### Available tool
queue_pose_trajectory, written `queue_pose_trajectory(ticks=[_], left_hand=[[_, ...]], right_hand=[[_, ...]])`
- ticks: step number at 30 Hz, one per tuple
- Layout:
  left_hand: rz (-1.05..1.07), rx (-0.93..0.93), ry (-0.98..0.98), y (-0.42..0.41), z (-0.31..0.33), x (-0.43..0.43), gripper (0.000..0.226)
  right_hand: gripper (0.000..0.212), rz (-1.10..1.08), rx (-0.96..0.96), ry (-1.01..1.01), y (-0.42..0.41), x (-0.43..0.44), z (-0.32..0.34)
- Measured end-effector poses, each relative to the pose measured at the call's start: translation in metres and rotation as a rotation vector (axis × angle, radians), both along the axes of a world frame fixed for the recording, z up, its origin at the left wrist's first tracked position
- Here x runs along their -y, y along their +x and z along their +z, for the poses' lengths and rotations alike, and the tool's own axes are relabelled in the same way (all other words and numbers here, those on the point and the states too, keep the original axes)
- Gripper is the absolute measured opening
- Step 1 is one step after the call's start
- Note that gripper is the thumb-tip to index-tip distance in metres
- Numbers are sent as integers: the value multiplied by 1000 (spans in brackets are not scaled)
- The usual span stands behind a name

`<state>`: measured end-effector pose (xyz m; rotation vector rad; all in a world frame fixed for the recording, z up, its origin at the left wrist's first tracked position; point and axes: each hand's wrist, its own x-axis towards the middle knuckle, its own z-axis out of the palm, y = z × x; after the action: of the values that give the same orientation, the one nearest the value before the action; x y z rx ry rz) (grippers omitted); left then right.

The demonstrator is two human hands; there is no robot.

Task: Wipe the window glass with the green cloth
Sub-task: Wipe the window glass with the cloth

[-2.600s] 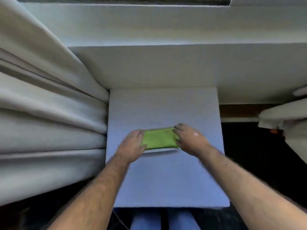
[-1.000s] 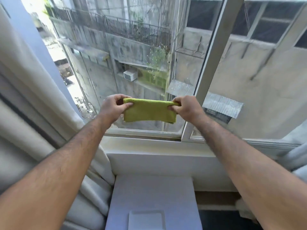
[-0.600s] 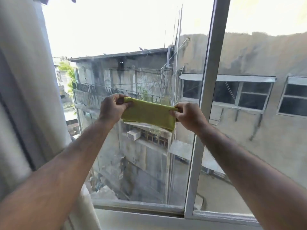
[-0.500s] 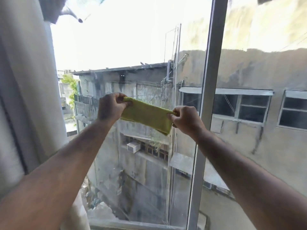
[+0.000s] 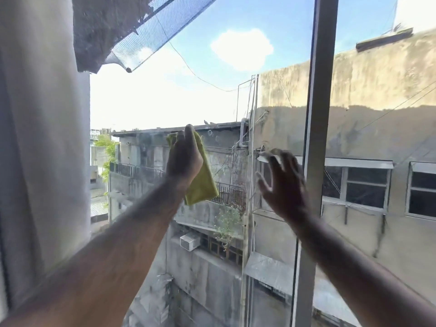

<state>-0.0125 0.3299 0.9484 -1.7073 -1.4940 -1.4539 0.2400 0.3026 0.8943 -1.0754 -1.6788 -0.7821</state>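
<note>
1. Green microfibre-type fabric — the green cloth (image 5: 201,178), folded, sits left of the white mullion (image 5: 316,161), with clear pane between the two. It is pinned flat under the left hand (image 5: 184,161); its lower corner hangs loose below the wrist and a small tip shows above the fingers.
2. Left hand: palm toward the pane, fingers pressed together and extended upward over the cloth. Whether the cloth already touches the glass cannot be told for certain, though it appears to.
3. Right hand (image 5: 284,185): empty, just left of the mullion, fingers spread and slightly curled, motion-blurred; no contact with cloth or frame is visible.
4. Handling, as a judgement: the cloth looks light, soft and limp, with no fragility. It should conform to the glass under a flat palm, but the free lower flap may bunch or drag. Best hold — a broad palm over the folded middle, not a pinch at an edge, so pressure spreads evenly.
5. Surface: the window glass (image 5: 151,102), the large pane left of the mullion, carries a few faint ring-shaped marks just right of the cloth's top edge. A second pane lies right of the mullion.
6. Room: a pale curtain (image 5: 42,138) hangs at the far left, well apart from the mullion. Through the glass — weathered concrete buildings, a railed balcony, an air-conditioner unit, dark netting at upper left, blue sky with cloud.
7. Progress, judged: wiping appears barely begun.
</note>
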Motion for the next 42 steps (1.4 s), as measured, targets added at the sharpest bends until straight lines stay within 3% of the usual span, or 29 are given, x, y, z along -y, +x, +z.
queue_pose_trajectory(ticks=[2,3,7,12,15,18,21,23,26,30,33,35,40,42], left_hand=[[-51,-17,26,-2,-27,-6,84],[-48,-46,49,-3,-40,-10,84],[49,-115,189,-10,-63,-32,61],[66,-82,330,1,-19,-56,57],[70,-129,349,25,13,-62,72],[41,-404,395,51,-2,-75,81],[-29,-764,393,50,-67,-82,69],[-27,-876,387,27,-106,-77,64],[94,-672,375,-16,-119,-71,65],[216,-223,344,-6,-54,-70,68],[175,-216,399,44,-5,-72,67],[131,-362,430,75,4,-77,65],[-93,-1131,417,72,-53,-85,66],[-74,-1191,375,35,-72,-79,67]], right_hand=[[75,-107,-93,113,43,-11,9],[82,-140,-131,124,60,-17,11],[90,-198,-141,32,90,-43,0],[84,-208,-169,115,90,-68,-9],[76,-198,-172,175,95,-78,-13],[71,-188,-163,239,97,-85,-15],[68,-203,-170,262,97,-86,-15],[67,-201,-160,267,97,-86,-15],[67,-207,-160,262,96,-84,-15],[66,-219,-163,249,94,-81,-14],[66,-217,-164,250,94,-81,-13],[66,-218,-168,251,94,-82,-12],[65,-253,-157,254,94,-81,-13],[65,-247,-160,262,93,-80,-13]])
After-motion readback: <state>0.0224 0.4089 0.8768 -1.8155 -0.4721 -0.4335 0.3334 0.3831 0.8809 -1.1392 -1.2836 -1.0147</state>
